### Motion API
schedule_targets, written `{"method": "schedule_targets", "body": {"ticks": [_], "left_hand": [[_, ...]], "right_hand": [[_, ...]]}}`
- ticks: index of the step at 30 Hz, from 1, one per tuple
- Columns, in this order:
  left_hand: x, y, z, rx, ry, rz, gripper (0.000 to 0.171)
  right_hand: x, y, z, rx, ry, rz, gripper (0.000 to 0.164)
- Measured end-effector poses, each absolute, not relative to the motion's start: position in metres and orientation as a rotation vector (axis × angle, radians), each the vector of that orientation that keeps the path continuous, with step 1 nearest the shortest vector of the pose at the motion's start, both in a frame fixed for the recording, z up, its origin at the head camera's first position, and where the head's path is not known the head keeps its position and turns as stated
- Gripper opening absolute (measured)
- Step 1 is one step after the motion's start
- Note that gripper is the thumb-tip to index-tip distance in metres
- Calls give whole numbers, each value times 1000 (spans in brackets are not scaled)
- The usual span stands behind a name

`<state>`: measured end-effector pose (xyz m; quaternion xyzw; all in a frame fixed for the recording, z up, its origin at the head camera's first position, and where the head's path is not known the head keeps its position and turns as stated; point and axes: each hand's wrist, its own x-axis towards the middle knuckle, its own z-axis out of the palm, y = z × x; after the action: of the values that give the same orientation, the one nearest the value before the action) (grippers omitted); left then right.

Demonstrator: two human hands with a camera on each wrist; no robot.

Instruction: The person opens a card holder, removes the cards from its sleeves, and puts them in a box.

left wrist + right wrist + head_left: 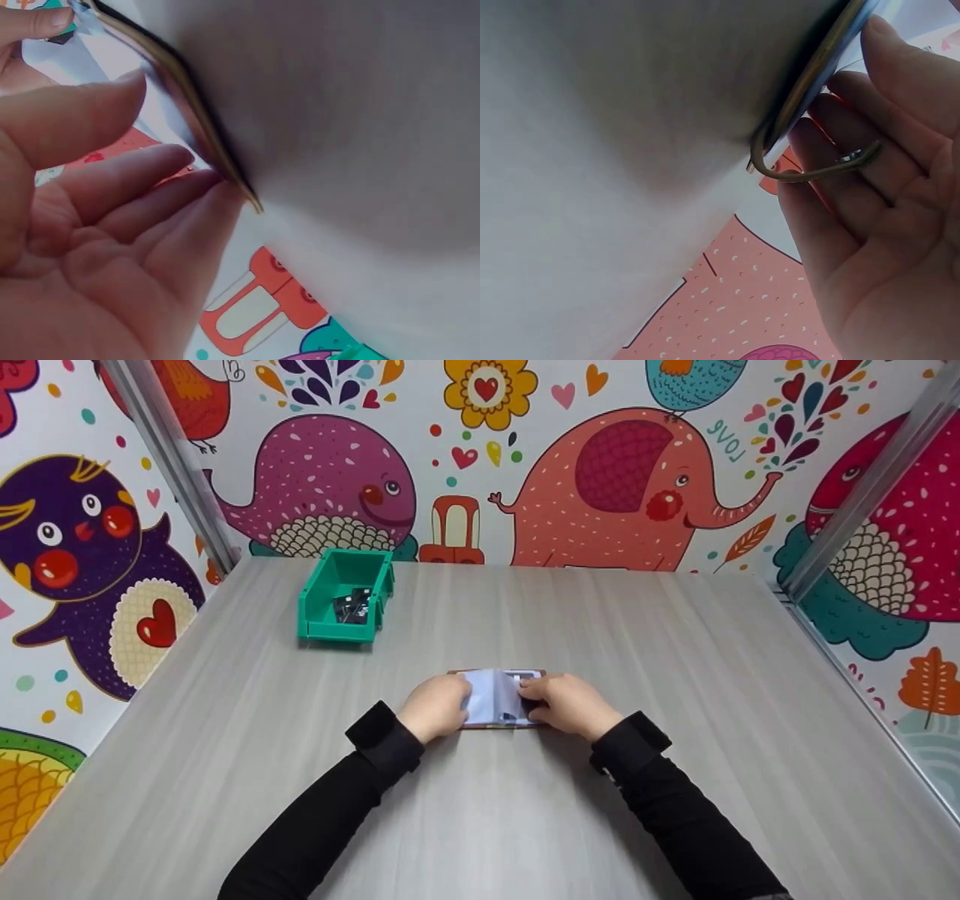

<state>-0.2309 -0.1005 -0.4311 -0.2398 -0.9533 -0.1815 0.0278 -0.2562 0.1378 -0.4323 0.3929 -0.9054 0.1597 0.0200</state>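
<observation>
A small brown-edged card holder (pixel 481 701) with pale, translucent leaves lies opened out on the table, one leaf standing up near its middle. My left hand (pixel 437 706) holds its left side, thumb over the pale leaf and fingertips at the edge (pixel 240 187). My right hand (pixel 571 703) holds the right side, where a dark patch shows beneath the fingers; what it is cannot be made out. In the right wrist view, a curved strap (pixel 810 176) with a metal snap sticks out from the holder in front of the right fingers (pixel 840 142).
A green open-front bin (pixel 315 630) stands at the back left, with several small black packets (pixel 354 606) inside. Printed cartoon walls (pixel 480 450) close off the back and sides of the grey wood-grain table (pixel 645 630).
</observation>
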Motion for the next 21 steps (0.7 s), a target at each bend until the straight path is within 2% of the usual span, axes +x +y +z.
{"method": "schedule_targets", "body": {"ticks": [7,14,21], "left_hand": [[-225,-89,-426,-729,-2929,-587,24],[-222,-78,-422,-773,-2901,-638,20],[-222,-71,-425,-814,-2842,-647,31]], "right_hand": [[-257,138,-432,1215,-2822,508,38],[-257,138,-433,1224,-2802,518,37],[-257,140,-435,1227,-2784,516,37]]}}
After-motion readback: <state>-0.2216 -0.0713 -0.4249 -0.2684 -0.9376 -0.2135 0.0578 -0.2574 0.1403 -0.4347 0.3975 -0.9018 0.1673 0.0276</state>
